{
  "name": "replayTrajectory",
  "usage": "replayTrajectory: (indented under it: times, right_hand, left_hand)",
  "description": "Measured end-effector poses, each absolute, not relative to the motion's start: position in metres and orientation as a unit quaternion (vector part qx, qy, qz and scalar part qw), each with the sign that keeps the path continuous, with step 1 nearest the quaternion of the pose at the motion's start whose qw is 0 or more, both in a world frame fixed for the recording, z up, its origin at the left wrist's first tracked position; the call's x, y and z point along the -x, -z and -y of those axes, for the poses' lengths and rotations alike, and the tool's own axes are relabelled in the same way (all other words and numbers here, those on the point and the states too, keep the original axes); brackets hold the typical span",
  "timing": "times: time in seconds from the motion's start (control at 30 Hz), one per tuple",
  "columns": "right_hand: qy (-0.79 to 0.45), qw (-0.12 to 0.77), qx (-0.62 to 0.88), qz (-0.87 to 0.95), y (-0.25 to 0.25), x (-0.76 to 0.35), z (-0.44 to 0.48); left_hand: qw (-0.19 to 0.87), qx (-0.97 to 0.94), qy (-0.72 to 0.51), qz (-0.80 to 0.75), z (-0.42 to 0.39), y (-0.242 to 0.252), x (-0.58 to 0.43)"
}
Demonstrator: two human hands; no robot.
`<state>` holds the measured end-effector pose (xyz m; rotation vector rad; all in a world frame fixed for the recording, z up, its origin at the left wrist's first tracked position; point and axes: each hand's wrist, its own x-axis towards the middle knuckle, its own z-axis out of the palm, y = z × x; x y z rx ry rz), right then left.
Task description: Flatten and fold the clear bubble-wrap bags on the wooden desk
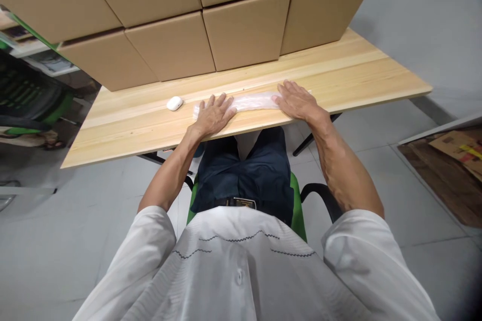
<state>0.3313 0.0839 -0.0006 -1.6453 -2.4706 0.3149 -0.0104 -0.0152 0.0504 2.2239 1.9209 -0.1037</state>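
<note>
A long, clear plastic bag or wrap (251, 102) lies flat on the wooden table (357, 72) near its front edge. My left hand (214, 114) rests palm down on the wrap's left end, fingers stretched out. My right hand (296, 100) lies flat on its right end, fingers also extended. Neither hand grips anything. A small white oval object (174, 103) sits on the table to the left of my left hand, apart from it.
Several stacked cardboard boxes (244, 25) fill the back of the table. I sit on a green chair (299, 210). A second green chair (33, 105) stands at the left. Flattened cardboard (457, 148) lies on the floor at the right.
</note>
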Motion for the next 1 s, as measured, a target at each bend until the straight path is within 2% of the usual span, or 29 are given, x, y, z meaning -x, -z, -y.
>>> replayTrajectory:
  times: [0.33, 0.53, 1.0]
  right_hand:
    - [-0.111, 0.103, 0.529, 0.835, 0.009, -0.346, -0.089]
    - [-0.108, 0.081, 0.542, 0.830, 0.008, -0.347, -0.090]
    - [-0.121, 0.098, 0.537, 0.829, 0.008, -0.345, -0.090]
  left_hand:
    - [0.114, -0.746, 0.029, -0.656, 0.023, -0.057, 0.007]
    - [0.103, -0.742, 0.029, -0.661, 0.021, -0.052, 0.018]
    - [0.096, -0.742, 0.032, -0.663, 0.024, -0.053, 0.035]
